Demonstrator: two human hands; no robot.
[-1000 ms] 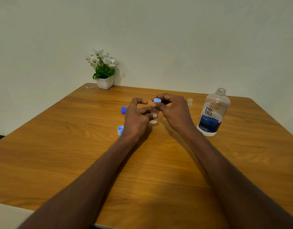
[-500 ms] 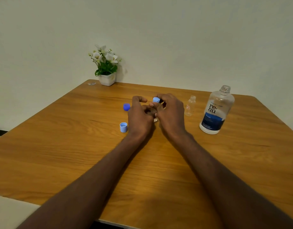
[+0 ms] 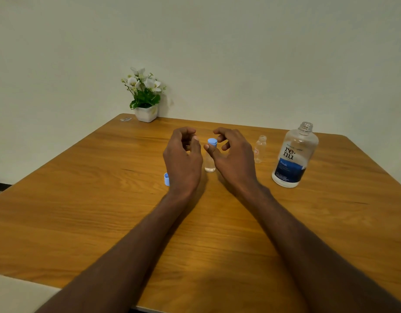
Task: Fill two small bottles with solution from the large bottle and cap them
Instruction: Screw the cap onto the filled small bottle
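Here, the capped small bottle [image 3: 210, 158] stood upright between both hands, neither gripping it. The left hand [image 3: 183, 159] and right hand [image 3: 234, 158] hung loosely curled, empty. The uncapped small bottle [image 3: 260, 149] stood just beyond the right hand, the nearer one.

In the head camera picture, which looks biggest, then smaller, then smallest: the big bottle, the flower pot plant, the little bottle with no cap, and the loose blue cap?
1. Big bottle
2. Flower pot plant, though it stands farther away, so this is unsure
3. Uncapped little bottle
4. Loose blue cap, partly hidden by the left hand
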